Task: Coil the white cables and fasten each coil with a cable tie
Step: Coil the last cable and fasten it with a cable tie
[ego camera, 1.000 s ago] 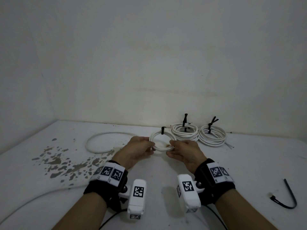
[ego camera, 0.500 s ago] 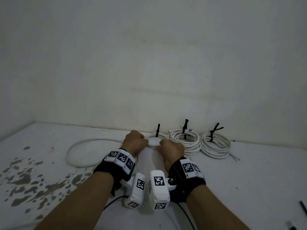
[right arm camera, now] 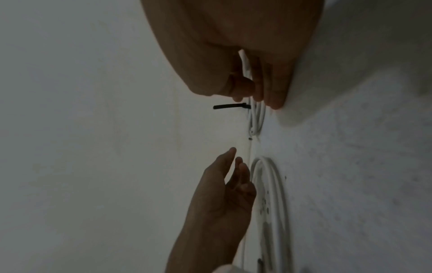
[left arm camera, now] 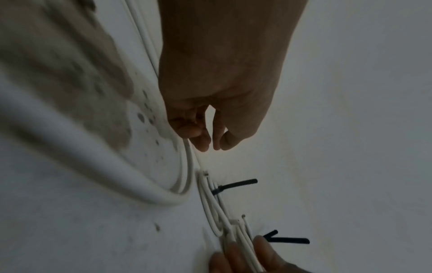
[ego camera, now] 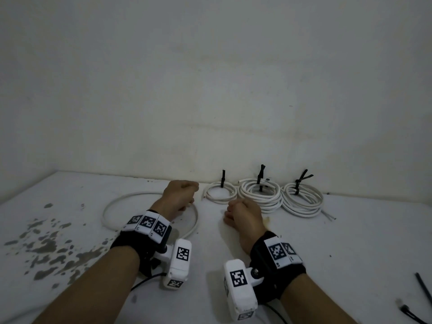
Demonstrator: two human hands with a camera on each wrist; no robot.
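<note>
Three tied coils are lying in a row at the table's (ego camera: 350,242) far edge, against the wall: the small tied coil (ego camera: 218,192) at about 12 o'clock from the hands, the middle coil (ego camera: 259,195) beside it and the right coil (ego camera: 302,202) toward 1 o'clock, each bearing a black cable tie (ego camera: 222,178). The left hand (ego camera: 178,197) is hovering at 11 o'clock over the loose white cable (ego camera: 149,211), fingers loosely curled and gripping nothing. The right hand (ego camera: 243,213) is sitting just short of the small coil, fingers relaxed and empty. Judging from this, one coil is finished and the loose cable is the next job. That calls for gripping it, winding it into loops, and fetching a spare cable tie (ego camera: 423,291) lying at 4 o'clock.
</note>
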